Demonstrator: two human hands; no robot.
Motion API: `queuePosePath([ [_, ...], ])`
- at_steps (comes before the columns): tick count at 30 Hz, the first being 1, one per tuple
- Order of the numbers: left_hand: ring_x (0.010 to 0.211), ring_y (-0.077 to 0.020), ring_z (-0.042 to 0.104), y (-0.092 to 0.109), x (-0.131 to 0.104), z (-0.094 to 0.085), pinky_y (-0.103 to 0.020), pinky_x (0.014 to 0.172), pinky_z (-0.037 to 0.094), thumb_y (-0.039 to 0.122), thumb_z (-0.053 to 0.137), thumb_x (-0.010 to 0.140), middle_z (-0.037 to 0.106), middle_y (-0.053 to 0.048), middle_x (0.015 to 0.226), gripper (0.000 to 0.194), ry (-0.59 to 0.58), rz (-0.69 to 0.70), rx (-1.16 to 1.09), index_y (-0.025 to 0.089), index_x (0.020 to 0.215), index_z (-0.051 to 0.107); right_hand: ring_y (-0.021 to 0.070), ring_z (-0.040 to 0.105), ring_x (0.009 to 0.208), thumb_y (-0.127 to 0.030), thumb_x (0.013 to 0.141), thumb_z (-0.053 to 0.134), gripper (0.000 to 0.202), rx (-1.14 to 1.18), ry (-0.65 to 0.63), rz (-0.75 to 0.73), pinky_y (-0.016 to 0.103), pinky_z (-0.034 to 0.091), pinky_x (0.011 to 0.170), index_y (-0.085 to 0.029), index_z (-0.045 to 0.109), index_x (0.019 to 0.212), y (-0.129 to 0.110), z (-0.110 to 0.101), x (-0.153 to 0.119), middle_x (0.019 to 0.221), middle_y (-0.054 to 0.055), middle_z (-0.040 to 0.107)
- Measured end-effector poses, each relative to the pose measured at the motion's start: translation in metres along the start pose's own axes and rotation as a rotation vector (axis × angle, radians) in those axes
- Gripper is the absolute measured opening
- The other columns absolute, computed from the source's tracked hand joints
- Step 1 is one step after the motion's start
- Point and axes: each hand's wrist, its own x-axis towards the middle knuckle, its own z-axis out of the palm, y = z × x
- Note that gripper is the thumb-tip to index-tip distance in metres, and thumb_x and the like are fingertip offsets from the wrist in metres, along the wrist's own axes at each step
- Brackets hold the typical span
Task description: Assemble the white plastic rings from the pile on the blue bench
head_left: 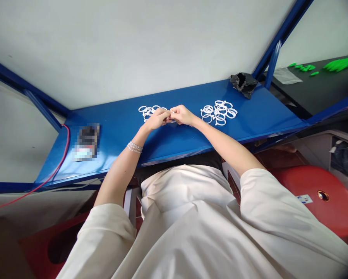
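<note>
Two bare hands, centre of the frame, meeting above a glossy blue flat-topped desk (pixel 118 128). Left hand (pixel 158 119): fingers bent and pinched together on a small white piece (pixel 173 112), mostly hidden by the grip. Right hand (pixel 182 115): fingers curled and closed on the same piece, fingertips touching or nearly touching those of the left; its exact shape cannot be told.

One loose group of thin white rings (pixel 143 109), left of centre, lying on the desk beyond and beside the left hand, partly covered by it. One further group, a heap of thin white rings with small knobs (pixel 220 109), right of centre, overlapping on the desk, apart from the right hand.

One set of slim silver-coloured bracelets (pixel 135 147), left wrist. One crumpled black plastic bag (pixel 245 84), upper right, open-mouthed, at the desk's far corner. One pixelated object (pixel 86 142), left of the frame, on the desk, details obscured. One thin red cable (pixel 64 157), left, trailing over the desk's end.

Several bright green pieces (pixel 340 64) and one clear plastic bag (pixel 287 75), upper right, on a black tabletop (pixel 313 87). One red plastic stool (pixel 316 193), lower right.
</note>
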Motion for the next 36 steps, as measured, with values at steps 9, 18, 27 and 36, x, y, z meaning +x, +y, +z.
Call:
queuePosePath([
  [9, 0.054, -0.0089, 0.033, 0.0066, -0.003, 0.0033, -0.024, 0.048, 0.026, 0.042, 0.072, 0.086, 0.037, 0.001, 0.059, 0.044, 0.033, -0.022, -0.114, 0.021, 0.059, 0.044, 0.0052, 0.034, 0.04, -0.017, 0.081, 0.07, 0.028, 0.032, 0.042, -0.023, 0.017, 0.024, 0.036, -0.022, 0.05, 0.062, -0.0031, 0.0038, -0.0007, 0.049, -0.008, 0.045],
  [18, 0.053, -0.0084, 0.031, 0.0062, -0.0025, 0.0033, -0.024, 0.049, 0.024, 0.042, 0.072, 0.082, 0.035, 0.002, 0.058, 0.043, 0.008, -0.022, -0.106, 0.022, 0.058, 0.042, 0.0051, 0.032, 0.04, -0.024, 0.083, 0.078, 0.036, 0.044, -0.002, -0.016, 0.017, 0.023, 0.037, -0.023, 0.048, 0.063, 0.0, 0.0005, -0.0002, 0.048, -0.009, 0.041],
  [27, 0.056, -0.0084, 0.028, -0.0019, -0.0013, 0.0007, -0.023, 0.05, 0.022, 0.041, 0.073, 0.084, 0.031, 0.003, 0.062, 0.042, 0.037, -0.061, -0.116, 0.023, 0.064, 0.041, 0.0062, 0.036, 0.05, -0.03, 0.091, 0.084, 0.044, -0.035, -0.019, -0.113, 0.019, 0.025, 0.046, -0.022, 0.048, 0.067, -0.0027, 0.0019, -0.0022, 0.056, -0.009, 0.042],
  [36, 0.054, -0.0082, 0.026, 0.0007, -0.0013, 0.003, -0.023, 0.049, 0.022, 0.044, 0.073, 0.085, 0.032, 0.003, 0.06, 0.044, 0.062, -0.074, -0.124, 0.023, 0.063, 0.041, 0.0098, 0.04, 0.061, -0.027, 0.089, 0.08, 0.041, -0.172, 0.026, -0.083, 0.021, 0.028, 0.054, -0.023, 0.045, 0.067, -0.0061, 0.002, -0.0025, 0.061, -0.007, 0.043],
])
